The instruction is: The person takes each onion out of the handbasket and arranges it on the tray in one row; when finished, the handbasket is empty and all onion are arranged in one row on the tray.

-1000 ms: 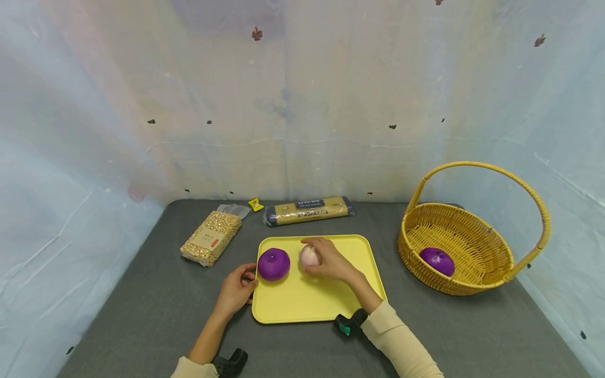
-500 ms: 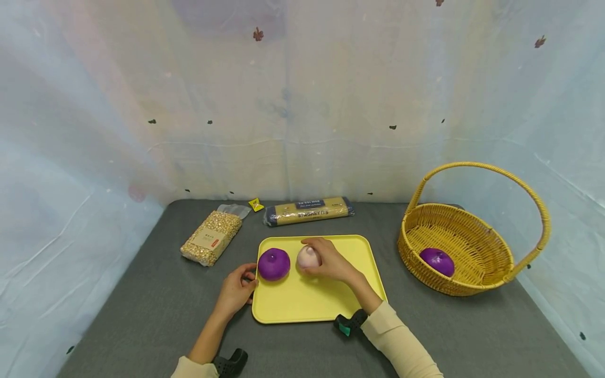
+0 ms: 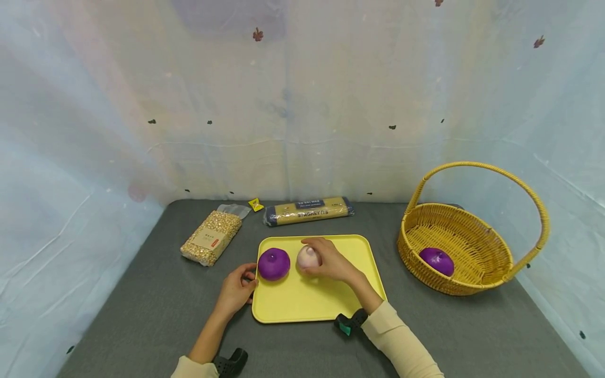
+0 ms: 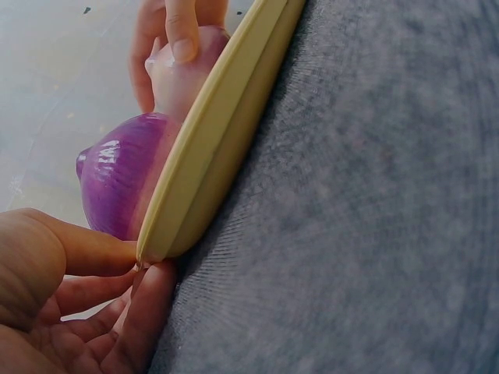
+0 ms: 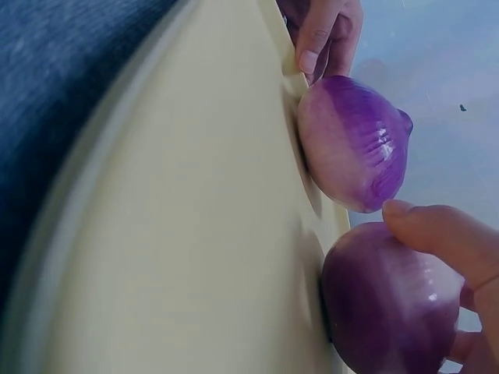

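Nothing much shifts from half a second ago; against the frame a second back, the pale onion (image 3: 308,257) sits slightly further toward 9 o'clock, closer to the purple onion (image 3: 273,264). I see the right hand (image 3: 329,261) curled over the pale onion, fingers and thumb wrapped round it, gripping it on the yellow tray (image 3: 307,302). Right wrist view confirms it: a fingertip (image 5: 425,230) lies on the onion's skin, onion touching the tray floor. Purple onion rests on the tray at 9 o'clock of the pale one, just beside it; I can't tell if they touch. Left hand (image 3: 237,289) is at the tray's 9 o'clock edge, pinching the rim; left wrist view shows thumb (image 4: 74,245) above the lip and fingers below it. Tray lies flat on the grey table (image 3: 156,310), roughly centre.

Wicker basket (image 3: 477,283) stands at 3 o'clock of the tray, well apart, with another purple onion (image 3: 437,261) inside it. Spaghetti packet (image 3: 308,210) lies at 12 o'clock of the tray, near the back. Bag of grains (image 3: 210,238) at 10 o'clock, small yellow sachet (image 3: 256,204) behind it. Cream sleeves on both arms.
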A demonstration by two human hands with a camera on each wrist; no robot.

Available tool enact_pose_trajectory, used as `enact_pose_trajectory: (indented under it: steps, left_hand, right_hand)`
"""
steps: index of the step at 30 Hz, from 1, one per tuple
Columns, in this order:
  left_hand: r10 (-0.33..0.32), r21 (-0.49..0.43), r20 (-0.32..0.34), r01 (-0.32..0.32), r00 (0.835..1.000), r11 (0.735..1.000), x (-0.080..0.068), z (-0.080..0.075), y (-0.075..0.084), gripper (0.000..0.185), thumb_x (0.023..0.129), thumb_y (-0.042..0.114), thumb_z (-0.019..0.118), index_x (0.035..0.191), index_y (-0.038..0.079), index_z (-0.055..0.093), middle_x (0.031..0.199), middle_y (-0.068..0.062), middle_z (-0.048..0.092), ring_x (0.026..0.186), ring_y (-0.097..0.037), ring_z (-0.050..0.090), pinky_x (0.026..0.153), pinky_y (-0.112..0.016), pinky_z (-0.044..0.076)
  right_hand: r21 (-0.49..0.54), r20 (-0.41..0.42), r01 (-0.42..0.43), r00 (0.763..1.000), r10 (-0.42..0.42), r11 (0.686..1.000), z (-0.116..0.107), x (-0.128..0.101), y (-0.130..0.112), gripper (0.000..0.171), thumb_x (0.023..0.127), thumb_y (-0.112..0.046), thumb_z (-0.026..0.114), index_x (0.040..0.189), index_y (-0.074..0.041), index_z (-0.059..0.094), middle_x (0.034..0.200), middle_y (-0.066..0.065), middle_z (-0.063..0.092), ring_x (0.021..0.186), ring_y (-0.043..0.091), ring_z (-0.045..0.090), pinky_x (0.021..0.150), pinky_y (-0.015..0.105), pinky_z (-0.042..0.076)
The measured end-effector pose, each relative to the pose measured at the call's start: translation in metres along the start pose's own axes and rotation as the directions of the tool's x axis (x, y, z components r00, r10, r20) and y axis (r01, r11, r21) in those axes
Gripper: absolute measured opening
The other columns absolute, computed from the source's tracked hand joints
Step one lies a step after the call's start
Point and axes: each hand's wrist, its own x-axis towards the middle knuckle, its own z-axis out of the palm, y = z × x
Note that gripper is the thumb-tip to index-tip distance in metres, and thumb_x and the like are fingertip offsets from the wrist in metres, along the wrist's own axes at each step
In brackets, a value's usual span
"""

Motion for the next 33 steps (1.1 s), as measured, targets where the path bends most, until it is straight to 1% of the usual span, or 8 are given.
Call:
enact_pose_trajectory:
  steps: [6, 14, 20, 27, 29, 33]
  left_hand:
    - [0.0, 0.012, -0.005, 0.0, 1.0, 1.0, 0.001, 0.0, -0.002, 0.039, 0.082, -0.002, 0.063, 0.12, 0.002, 0.057, 0.087, -0.01, 0.056, 0.055, -0.014, 0.05, 0.039, -0.028, 0.05]
    - [-0.002, 0.016, -0.01, 0.002, 1.0, 1.0, 0.001, 0.001, -0.002, 0.039, 0.082, -0.002, 0.063, 0.12, 0.003, 0.058, 0.087, -0.01, 0.055, 0.056, -0.015, 0.051, 0.039, -0.029, 0.05]
    - [-0.002, 0.012, -0.001, 0.002, 1.0, 1.0, 0.001, 0.001, -0.002, 0.038, 0.083, -0.002, 0.062, 0.121, 0.003, 0.057, 0.088, -0.01, 0.055, 0.057, -0.015, 0.051, 0.039, -0.029, 0.05]
    - [0.006, 0.012, -0.005, -0.006, 1.0, 1.0, 0.001, 0.0, -0.002, 0.039, 0.082, -0.002, 0.062, 0.12, 0.002, 0.058, 0.087, -0.011, 0.055, 0.056, -0.014, 0.051, 0.039, -0.029, 0.05]
    - [0.008, 0.012, -0.004, -0.008, 1.0, 1.0, 0.001, 0.0, -0.002, 0.039, 0.082, -0.003, 0.062, 0.12, 0.001, 0.057, 0.087, -0.011, 0.055, 0.056, -0.014, 0.051, 0.039, -0.029, 0.05]
    - [0.006, 0.009, -0.002, -0.006, 1.0, 1.0, 0.001, 0.0, -0.001, 0.039, 0.082, -0.002, 0.062, 0.121, 0.001, 0.057, 0.087, -0.011, 0.055, 0.056, -0.014, 0.051, 0.039, -0.029, 0.05]
  right_hand:
    - [-0.01, 0.006, -0.008, 1.0, 0.008, 1.0, -0.006, -0.001, -0.002, 0.07, 0.076, -0.021, 0.076, 0.135, -0.003, 0.044, 0.134, 0.016, 0.045, 0.127, 0.034, 0.035, 0.1, 0.054, 0.035]
    - [-0.01, -0.015, -0.067, 0.998, 0.066, 0.998, -0.022, -0.002, -0.008, 0.071, 0.077, -0.024, 0.076, 0.138, -0.009, 0.041, 0.137, 0.012, 0.044, 0.13, 0.032, 0.034, 0.103, 0.053, 0.034]
    - [-0.018, -0.037, -0.081, 0.996, 0.08, 0.997, -0.043, -0.007, -0.006, 0.072, 0.081, -0.028, 0.073, 0.141, -0.009, 0.038, 0.139, 0.012, 0.04, 0.129, 0.03, 0.037, 0.103, 0.051, 0.036]
    - [-0.059, -0.119, -0.041, 0.992, 0.034, 0.997, -0.071, -0.012, 0.003, 0.069, 0.082, -0.025, 0.072, 0.139, -0.004, 0.04, 0.138, 0.015, 0.043, 0.125, 0.033, 0.041, 0.1, 0.052, 0.038]
    - [-0.054, -0.136, -0.058, 0.989, 0.05, 0.997, -0.079, -0.014, 0.006, 0.067, 0.082, -0.025, 0.072, 0.138, -0.006, 0.041, 0.137, 0.016, 0.043, 0.123, 0.034, 0.042, 0.098, 0.052, 0.04]
    - [-0.01, -0.158, -0.1, 0.983, 0.097, 0.995, -0.094, -0.019, 0.01, 0.064, 0.083, -0.023, 0.071, 0.138, -0.009, 0.042, 0.137, 0.016, 0.042, 0.121, 0.036, 0.043, 0.096, 0.055, 0.042]
